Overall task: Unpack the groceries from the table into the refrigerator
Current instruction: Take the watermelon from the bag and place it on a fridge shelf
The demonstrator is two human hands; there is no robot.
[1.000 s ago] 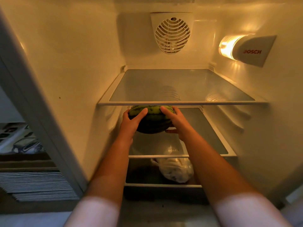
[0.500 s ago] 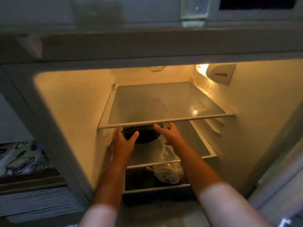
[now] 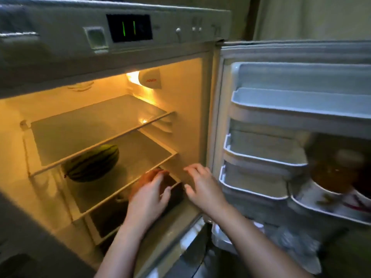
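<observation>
I see the watermelon (image 3: 91,163) lying on the middle shelf (image 3: 140,155), both hands (image 3: 148,197) (image 3: 202,187) empty with fingers spread, and, though blur hides its footing, it could roll forward off the smooth glass.

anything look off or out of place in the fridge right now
Nothing stands out. The dark green striped watermelon lies on its side on the middle glass shelf, clear of both empty hands. Shelves sit level, with no spill or damage visible. The door bins' contents are too blurred to judge.
</observation>
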